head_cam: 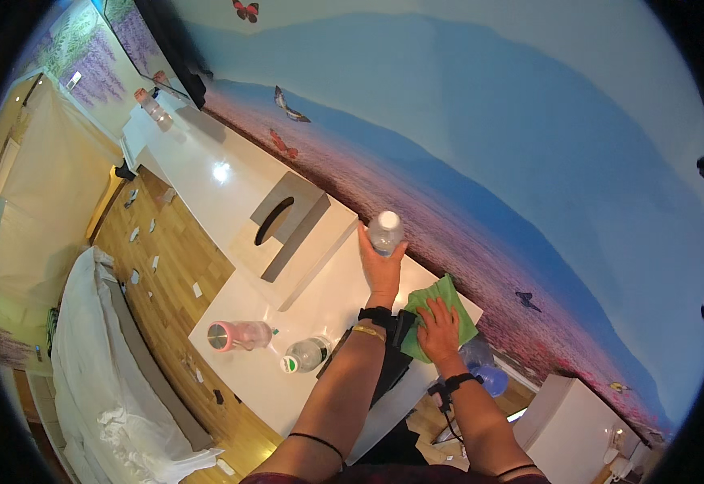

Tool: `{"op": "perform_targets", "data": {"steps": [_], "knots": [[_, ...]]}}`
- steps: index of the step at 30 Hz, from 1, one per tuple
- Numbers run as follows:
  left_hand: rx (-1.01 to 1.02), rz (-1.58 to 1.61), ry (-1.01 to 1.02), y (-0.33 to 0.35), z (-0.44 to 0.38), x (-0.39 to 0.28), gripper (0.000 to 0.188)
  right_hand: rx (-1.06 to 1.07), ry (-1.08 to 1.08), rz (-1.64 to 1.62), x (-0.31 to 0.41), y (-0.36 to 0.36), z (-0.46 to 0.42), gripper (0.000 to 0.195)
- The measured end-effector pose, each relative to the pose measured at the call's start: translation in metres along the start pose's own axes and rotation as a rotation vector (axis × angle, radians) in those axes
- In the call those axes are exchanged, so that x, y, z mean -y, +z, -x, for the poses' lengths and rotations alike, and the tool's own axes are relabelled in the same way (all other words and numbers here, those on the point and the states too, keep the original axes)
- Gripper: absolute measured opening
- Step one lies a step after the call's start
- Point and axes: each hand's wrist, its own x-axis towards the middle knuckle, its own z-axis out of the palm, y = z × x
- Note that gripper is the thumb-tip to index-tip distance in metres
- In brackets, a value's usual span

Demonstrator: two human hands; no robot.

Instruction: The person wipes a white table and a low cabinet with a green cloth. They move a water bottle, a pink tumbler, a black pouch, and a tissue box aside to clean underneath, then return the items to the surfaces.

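My left hand (382, 263) is closed round a clear plastic bottle with a white cap (386, 233), at the wall side of the white tabletop (340, 284). To its right, my right hand (440, 330) lies flat with fingers spread on a green cloth (470, 327) near the table's right end. Left of my forearms are a pink bottle (249, 335) and a clear plastic bottle with a green and white cap (308, 355). A black item (391, 372) lies partly hidden beneath my left forearm.
A box-like stand with an oval opening (309, 242) rises beside my left hand. Farther left, a pinkish bottle (153, 110) stands on the long white counter (207, 157). The mural wall (449, 199) borders the table. Paper scraps lie on the wooden floor (176, 266) near a white-covered bed (98, 363).
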Motion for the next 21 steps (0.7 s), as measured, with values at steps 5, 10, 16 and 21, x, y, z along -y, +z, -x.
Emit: {"op": "perform_targets", "data": {"steps": [5, 10, 16, 21], "knots": [[-0.105, -0.134, 0.099, -0.031, 0.019, 0.010, 0.078, 0.006, -0.027, 0.047, -0.010, 0.004, 0.002, 0.050], [-0.260, -0.204, -0.044, -0.084, 0.048, -0.002, 0.077, 0.090, -0.104, 0.019, -0.002, -0.008, -0.032, 0.053], [-0.296, -0.117, -0.189, -0.099, 0.052, 0.007, 0.079, 0.139, -0.301, -0.071, 0.006, 0.016, -0.101, 0.053], [-0.251, -0.054, -0.173, -0.102, 0.052, 0.011, 0.084, 0.086, -0.405, -0.068, 0.035, 0.071, -0.178, 0.052]]}}
